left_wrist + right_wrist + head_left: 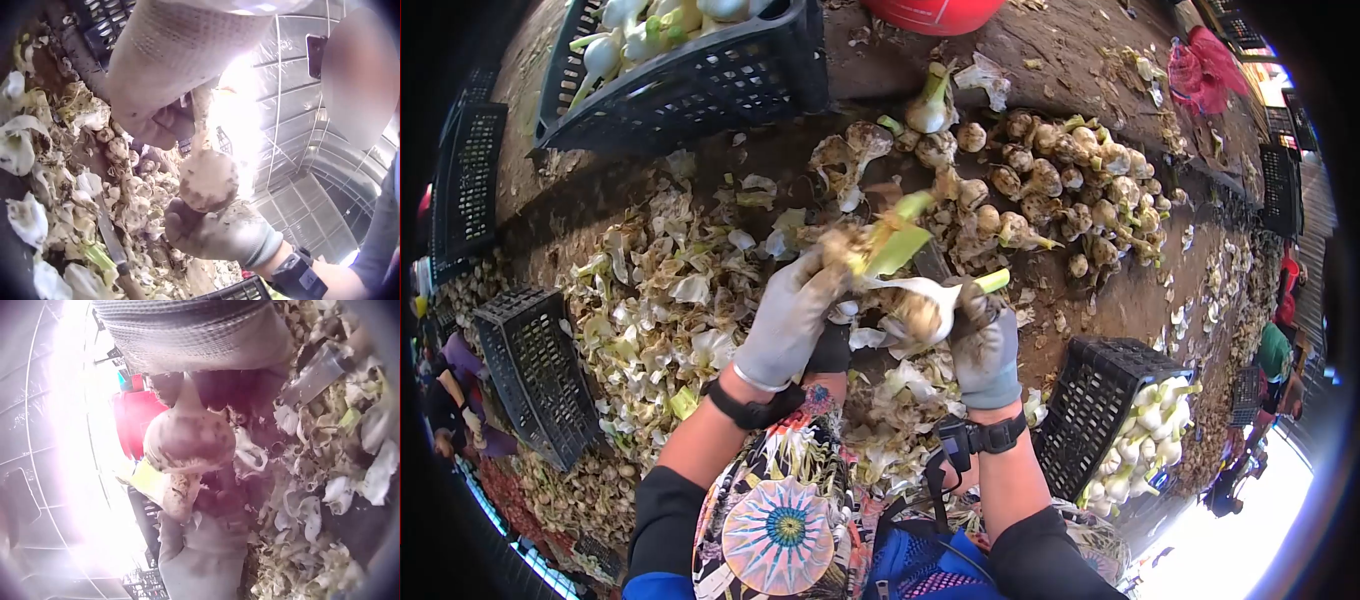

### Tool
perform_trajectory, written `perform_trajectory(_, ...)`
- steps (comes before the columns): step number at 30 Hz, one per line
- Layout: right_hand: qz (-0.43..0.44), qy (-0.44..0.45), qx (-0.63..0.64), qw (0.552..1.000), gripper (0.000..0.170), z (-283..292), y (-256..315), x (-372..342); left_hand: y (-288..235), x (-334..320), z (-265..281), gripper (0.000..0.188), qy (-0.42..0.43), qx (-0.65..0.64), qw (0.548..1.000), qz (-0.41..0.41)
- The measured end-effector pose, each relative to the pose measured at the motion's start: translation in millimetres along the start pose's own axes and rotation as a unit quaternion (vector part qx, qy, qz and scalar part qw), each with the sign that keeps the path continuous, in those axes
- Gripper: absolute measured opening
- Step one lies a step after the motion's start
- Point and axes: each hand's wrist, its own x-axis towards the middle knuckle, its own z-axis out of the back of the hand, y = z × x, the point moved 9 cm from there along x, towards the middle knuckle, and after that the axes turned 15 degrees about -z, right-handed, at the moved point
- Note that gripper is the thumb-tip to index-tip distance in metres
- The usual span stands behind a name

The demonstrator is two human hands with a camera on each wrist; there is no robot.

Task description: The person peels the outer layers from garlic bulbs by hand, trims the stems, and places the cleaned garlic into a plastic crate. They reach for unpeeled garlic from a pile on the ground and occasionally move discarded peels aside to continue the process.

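Note:
A garlic bulb [927,312] with a pale, dirt-marked body hangs between both gloved hands. My right hand [985,358] grips its stem, whose green cut end [993,281] pokes out past the fingers. With my left hand [785,320] I pinch a strip of outer leaf [892,246], green and brown, blurred in the head view; a white strand runs from it to the bulb. In the right wrist view the peel [165,487] sits just below the bulb [189,440]. A knife [111,240] lies among the scraps in the left wrist view.
Dry peelings [650,290] cover the ground around the hands. Ahead to the right is a heap of unpeeled garlic [1090,185]. A black crate [690,85] of garlic stands at the back left, another crate [1090,400] at the right. A red tub [935,12] is at the top.

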Motion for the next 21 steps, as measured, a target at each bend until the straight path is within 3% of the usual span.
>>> perform_trajectory(2, -0.008, -0.036, 0.032, 0.999, 0.024, 10.8, -3.4, 1.3, 11.2, -15.2, 12.9, 0.038, 0.026, 0.024, 0.998, 0.043)
perform_trajectory(4, -0.031, -0.082, 0.164, 0.983, 0.020, 28.2, -20.5, 4.5, 11.2, -22.4, 18.8, 0.040, 0.007, 0.044, 0.998, 0.033)
perform_trajectory(5, -0.067, -0.080, 0.188, 0.977, 0.022, 49.6, -37.7, 19.0, -30.3, -23.2, -7.2, 0.032, 0.071, 0.193, 0.976, -0.067)
perform_trajectory(8, -0.135, -0.056, 0.323, 0.935, 0.029, 58.0, -39.7, 21.9, -39.8, -31.8, -18.5, 0.038, 0.011, -0.055, 0.998, 0.011)
perform_trajectory(9, -0.134, -0.055, 0.325, 0.935, 0.029, 57.2, -36.5, 19.4, -38.6, -25.7, 7.0, 0.037, 0.042, 0.128, 0.990, -0.050)
perform_trajectory(10, -0.121, -0.055, 0.326, 0.936, 0.037, 55.4, -30.2, 13.6, -37.1, -18.9, 28.2, 0.036, 0.073, 0.305, 0.943, -0.108)
perform_trajectory(11, -0.107, -0.055, 0.327, 0.937, 0.045, 56.9, -24.3, 8.7, -33.6, -12.8, 33.2, 0.031, -0.027, -0.025, 0.997, -0.073)
perform_trajectory(12, -0.102, -0.057, 0.329, 0.937, 0.045, 62.2, -20.7, 5.8, -49.7, -9.6, 38.3, 0.028, -0.096, 0.014, 0.989, -0.116)
perform_trajectory(14, -0.119, 0.034, 0.424, 0.897, 0.045, 56.6, -14.7, 0.8, -66.0, -3.9, 39.7, 0.029, -0.096, 0.036, 0.989, -0.104)
perform_trajectory(15, -0.120, 0.081, 0.417, 0.897, 0.046, 49.9, -10.7, -2.1, -84.3, -1.6, 32.9, 0.031, -0.064, 0.290, 0.945, -0.135)
perform_trajectory(16, -0.120, 0.082, 0.416, 0.897, 0.046, 48.8, -12.8, -2.9, -69.9, 2.9, 21.9, 0.036, 0.026, 0.415, 0.905, -0.089)
perform_trajectory(18, -0.092, -0.003, 0.338, 0.937, 0.047, 53.1, -21.0, -5.6, -28.6, -0.9, -1.1, 0.043, 0.161, 0.476, 0.860, -0.084)
perform_trajectory(20, -0.078, 0.008, 0.293, 0.953, 0.038, 35.4, -25.8, -11.9, 8.7, -9.4, -35.5, 0.055, 0.304, 0.330, 0.894, -0.018)
perform_trajectory(21, -0.082, 0.054, 0.287, 0.953, 0.038, 15.1, -20.1, -20.0, 20.8, -14.2, -53.8, 0.062, 0.354, 0.233, 0.906, -0.020)
